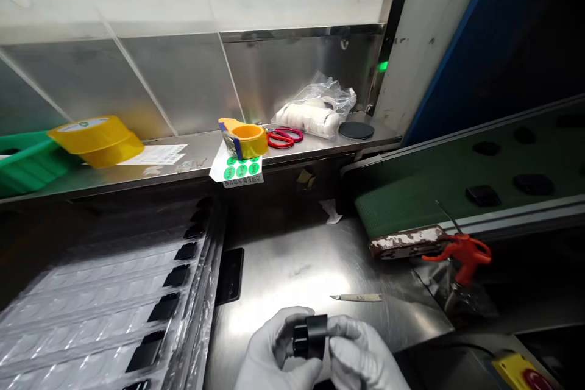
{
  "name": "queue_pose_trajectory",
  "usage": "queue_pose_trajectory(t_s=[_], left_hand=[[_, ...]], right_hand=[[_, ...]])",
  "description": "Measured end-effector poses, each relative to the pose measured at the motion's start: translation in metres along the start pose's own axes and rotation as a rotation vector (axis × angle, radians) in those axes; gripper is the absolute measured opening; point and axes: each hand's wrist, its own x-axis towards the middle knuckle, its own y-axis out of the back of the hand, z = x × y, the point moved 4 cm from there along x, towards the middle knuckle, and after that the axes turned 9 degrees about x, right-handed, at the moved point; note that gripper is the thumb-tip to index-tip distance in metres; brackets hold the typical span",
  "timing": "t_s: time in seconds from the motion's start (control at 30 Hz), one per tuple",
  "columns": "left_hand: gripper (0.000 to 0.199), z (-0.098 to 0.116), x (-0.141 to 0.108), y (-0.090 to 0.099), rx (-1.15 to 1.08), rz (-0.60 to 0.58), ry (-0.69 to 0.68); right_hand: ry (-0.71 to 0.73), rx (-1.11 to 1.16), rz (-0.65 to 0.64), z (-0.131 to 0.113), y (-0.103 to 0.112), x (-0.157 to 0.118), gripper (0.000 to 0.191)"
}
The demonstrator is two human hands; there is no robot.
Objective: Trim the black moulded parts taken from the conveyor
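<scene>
Both my hands wear white gloves and meet low in the middle of the head view, over a steel table (283, 277). Between them is a small black plastic part (311, 336) with a stepped, blocky shape. My left hand (276, 353) curls its thumb and fingers round the part's left side. Pinched fingers of my right hand (363, 353) grip its right edge. Beyond the hands lies a small pale knife (359, 298) marked A30. To the left, clear plastic trays (82, 317) carry a row of similar black parts (164, 306) along their right side.
A dark phone-like slab (231, 275) lies beside the trays. At right are a green conveyor belt (425, 195) bearing black parts, a red air gun (466, 256) and a red-and-yellow button (521, 372). The back shelf holds a tape dispenser (251, 141), red scissors (282, 138) and a green bin (36, 161).
</scene>
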Motion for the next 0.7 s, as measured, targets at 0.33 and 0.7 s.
queue_pose_trajectory(t_s=[0.33, 0.7], left_hand=[[0.031, 0.001, -0.002, -0.005, 0.105, 0.012, 0.067], [0.037, -0.019, 0.007, -0.003, -0.011, -0.029, 0.107]], right_hand=[[0.157, -0.647, 0.248, -0.014, -0.007, 0.009, 0.039], [-0.016, -0.41, 0.147, -0.024, -0.008, 0.018, 0.05]])
